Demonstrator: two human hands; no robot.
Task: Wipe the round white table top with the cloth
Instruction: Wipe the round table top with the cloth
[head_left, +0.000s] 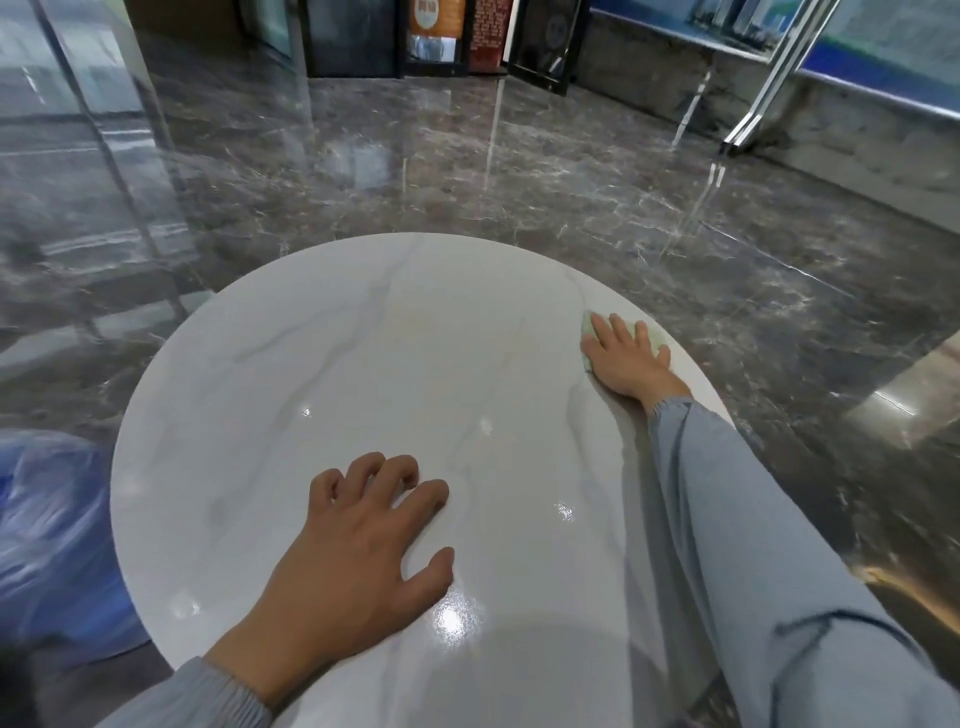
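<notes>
The round white table top (322, 364) with faint grey veins fills the middle of the view. My right hand (626, 358) lies flat at its far right edge, pressing down on a pale green cloth (655, 336) that shows around the fingers. My left hand (358, 551) rests on the near middle of the table with its fingers spread and slightly curled, holding nothing. Both arms wear light blue-grey sleeves.
Glossy dark marble floor (467, 171) surrounds the table. A blue plastic bag (47, 535) sits on the floor at the left. Glass panels with metal frames (769, 88) stand at the right and left, and dark display stands (431, 36) are at the back.
</notes>
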